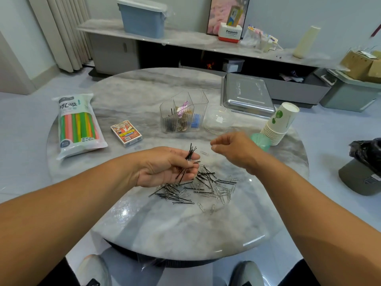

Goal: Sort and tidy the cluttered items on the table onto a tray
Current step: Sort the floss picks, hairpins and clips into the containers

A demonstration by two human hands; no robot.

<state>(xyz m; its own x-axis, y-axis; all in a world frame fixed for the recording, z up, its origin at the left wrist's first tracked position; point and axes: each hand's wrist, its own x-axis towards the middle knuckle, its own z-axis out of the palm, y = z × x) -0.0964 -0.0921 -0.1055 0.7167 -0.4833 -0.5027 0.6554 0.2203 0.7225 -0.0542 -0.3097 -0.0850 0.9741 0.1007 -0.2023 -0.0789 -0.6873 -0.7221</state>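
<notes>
The round marble table [144,223] carries everything. At its far right edge lies the steel tray [247,96], apparently turned bottom up, though the wide lens makes that hard to judge. On the left lies a pack of coloured straws [79,124], and on the right a leaning stack of paper cups [277,125] stands beside a green roll [261,141]. Near the middle stands a clear organizer [183,112] with compartments already holding dark pins, gold clips and something blue; a clear lid [219,120] sits just to its right and a card box [126,133] to its left.

Close to the near edge is a mixed heap of black hairpins [206,178] and silver paper clips [223,193], tangled together.

The left hand [165,168] is palm up, fingers curled round a bundle of hairpins [188,159], thumb pinning them. The right hand [233,149] hovers above the heap with thumb and forefinger pinched together; whether a pin sits between them is too small to tell.

The step in hand looks like picking hairpins out of the heap and gathering them in the left hand. Next, the right hand likely needs to drop to the heap, pinch one black pin clear of the clips, and add it to the bundle, keeping it aligned so it fits the organizer's pin compartment.
</notes>
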